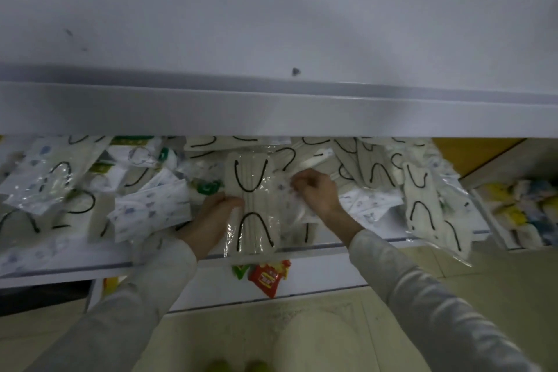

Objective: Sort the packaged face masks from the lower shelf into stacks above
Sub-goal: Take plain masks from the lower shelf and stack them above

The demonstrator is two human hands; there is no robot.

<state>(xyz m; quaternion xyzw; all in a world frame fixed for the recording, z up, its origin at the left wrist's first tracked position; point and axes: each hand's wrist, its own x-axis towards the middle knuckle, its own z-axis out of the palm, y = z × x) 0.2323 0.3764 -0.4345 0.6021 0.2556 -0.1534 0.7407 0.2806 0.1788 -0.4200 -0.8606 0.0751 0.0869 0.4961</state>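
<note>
lower shelf (90, 255) | cream mask pack (253, 205) between both grips, long axis front-to-back, near end over shelf lip | left grip (218, 210) clamped on its left edge, nearer | right grip (318, 192) pinching clear wrapper (283, 188) just beside | upper shelf (271, 24) straight above

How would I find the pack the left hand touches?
Find the lower shelf, heaped with mask packs. In its middle a long cream pack lies between the left hand and right hand. Only it sits right above the red packet.
</note>
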